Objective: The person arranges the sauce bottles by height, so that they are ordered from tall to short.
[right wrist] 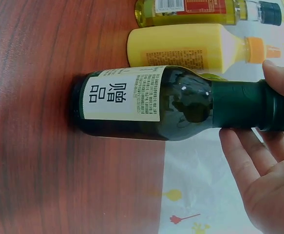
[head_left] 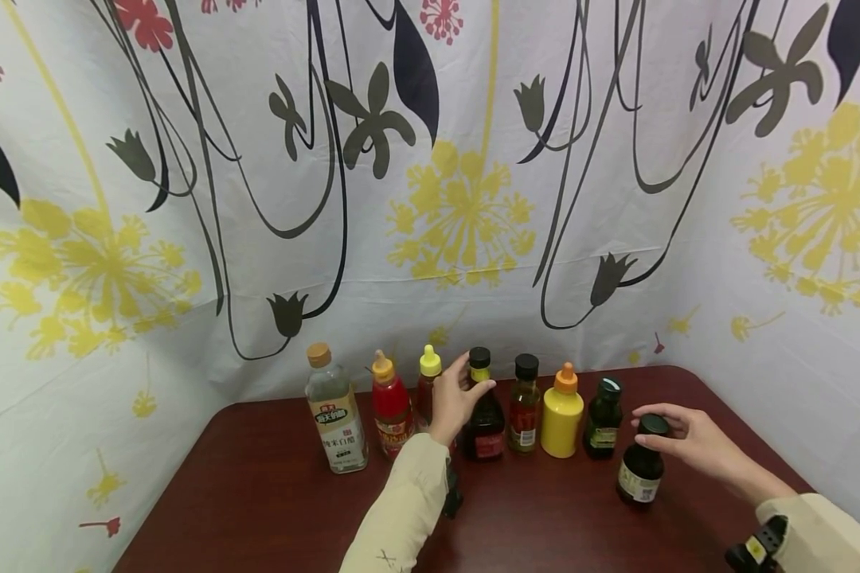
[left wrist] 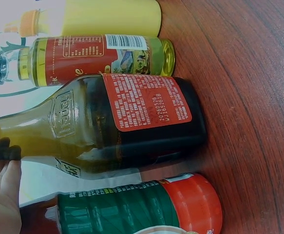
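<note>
My left hand (head_left: 450,406) grips a dark sauce bottle (head_left: 485,422) by its neck, fingers and thumb on either side below the black cap. In the left wrist view this sauce bottle (left wrist: 151,141) shows a red printed label, and some fingers show dark through the glass neck. With my right hand (head_left: 695,442) I hold a small dark green glass bottle (head_left: 638,477) by its cap and neck. The right wrist view shows the white label on that glass bottle (right wrist: 122,95), the thumb at the cap and the fingers along the neck's other side.
Left of the sauce bottle stand a clear vinegar bottle (head_left: 337,422), a red squeeze bottle (head_left: 392,410) and a yellow-capped bottle (head_left: 428,366) partly behind my hand. To its right are an oil bottle (head_left: 524,406), a yellow squeeze bottle (head_left: 562,418) and another green bottle (head_left: 603,422). A patterned cloth (head_left: 473,119) hangs behind the table (head_left: 258,493).
</note>
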Demonstrator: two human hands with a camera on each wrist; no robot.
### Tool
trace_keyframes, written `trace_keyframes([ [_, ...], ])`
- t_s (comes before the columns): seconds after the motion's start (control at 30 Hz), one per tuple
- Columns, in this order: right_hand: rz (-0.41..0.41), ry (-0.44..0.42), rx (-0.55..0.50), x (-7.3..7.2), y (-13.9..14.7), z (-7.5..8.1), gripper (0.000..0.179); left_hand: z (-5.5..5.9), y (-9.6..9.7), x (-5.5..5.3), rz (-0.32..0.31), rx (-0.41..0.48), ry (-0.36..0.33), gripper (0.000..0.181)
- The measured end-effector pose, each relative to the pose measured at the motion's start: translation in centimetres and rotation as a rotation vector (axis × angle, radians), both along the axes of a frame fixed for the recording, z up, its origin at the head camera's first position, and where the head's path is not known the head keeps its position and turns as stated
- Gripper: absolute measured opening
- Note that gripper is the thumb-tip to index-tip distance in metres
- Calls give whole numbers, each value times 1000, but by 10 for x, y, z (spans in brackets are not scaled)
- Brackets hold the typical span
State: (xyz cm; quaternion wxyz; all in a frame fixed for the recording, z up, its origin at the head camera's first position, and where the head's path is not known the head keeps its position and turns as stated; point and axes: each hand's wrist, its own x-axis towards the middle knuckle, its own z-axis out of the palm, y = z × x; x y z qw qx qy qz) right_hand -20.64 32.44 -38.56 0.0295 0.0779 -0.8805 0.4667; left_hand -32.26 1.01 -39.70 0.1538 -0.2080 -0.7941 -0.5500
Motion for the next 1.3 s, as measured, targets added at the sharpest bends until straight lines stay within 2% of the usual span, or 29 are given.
trace_keyframes([
  [0.3,-35,18,32,-2,4,8,48,1,0,1,4,-6,20,56],
  [0.53,-66,35,65,-10,12,10,49,1,0,1,-2,-10,-4,57],
  [0.77,-82,44,112,-20,19,15,50,1,-1,1,-4,-4,7,57],
  [1.0,-122,60,171,-28,22,14,50,0,-1,0,-3,-11,-3,58],
  [1.3,-140,9,136,-39,26,7,57,1,-1,1,-8,-10,5,59],
])
